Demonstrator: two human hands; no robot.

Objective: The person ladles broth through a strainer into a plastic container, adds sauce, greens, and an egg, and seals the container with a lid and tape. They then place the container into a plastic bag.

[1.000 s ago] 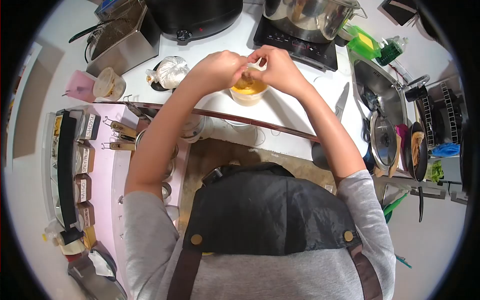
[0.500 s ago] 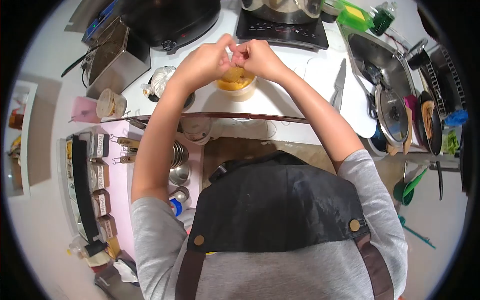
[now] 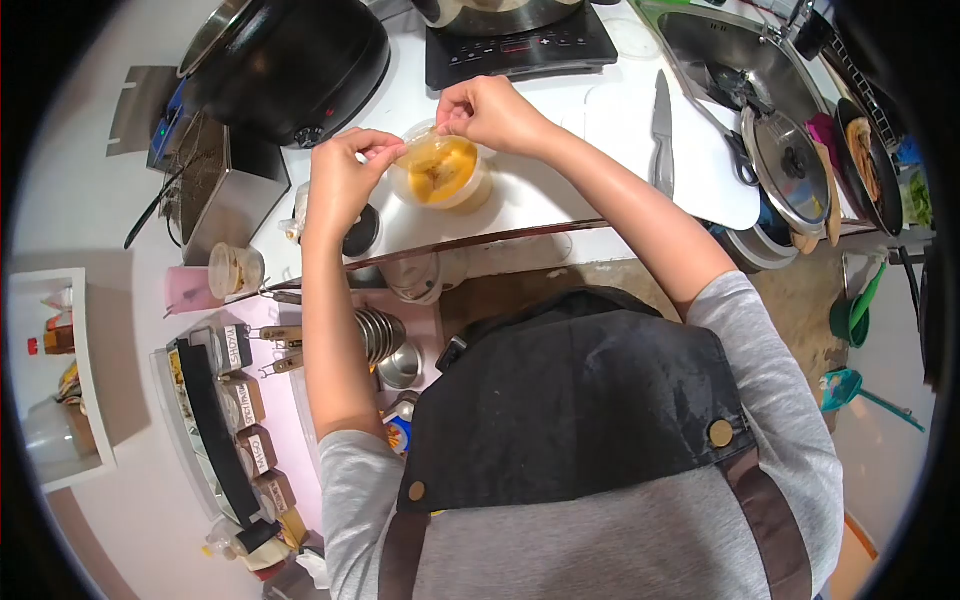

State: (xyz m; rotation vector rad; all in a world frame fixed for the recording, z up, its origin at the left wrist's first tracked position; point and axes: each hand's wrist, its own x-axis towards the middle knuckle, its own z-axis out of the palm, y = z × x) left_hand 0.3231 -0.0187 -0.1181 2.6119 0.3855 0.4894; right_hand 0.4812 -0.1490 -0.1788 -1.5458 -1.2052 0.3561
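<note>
A round clear plastic tub point(image 3: 478, 196) with yellow-orange contents stands near the counter's front edge. Over its mouth lies a see-through lid point(image 3: 402, 186), slightly offset, with yellow showing through it. My left hand point(image 3: 345, 175) pinches the lid's left edge between thumb and fingers. At its far edge, my right hand point(image 3: 490, 112) is closed in a pinch, fingertips right at the rim; they partly hide what they grip. A small dark bowl point(image 3: 362, 230) sits just right of my left wrist.
A black cooker point(image 3: 290, 70) and an induction hob point(image 3: 520, 48) with a pot stand behind. To the right, a knife point(image 3: 662, 135) lies on a white cutting board point(image 3: 715, 180), beside a sink point(image 3: 690, 35) and a glass pan lid point(image 3: 790, 185). A metal box point(image 3: 235, 190) stands left.
My hands have moved apart, the left one to the left and down. The lid edge now shows between them, over the tub. The camera view has turned and shifted.
</note>
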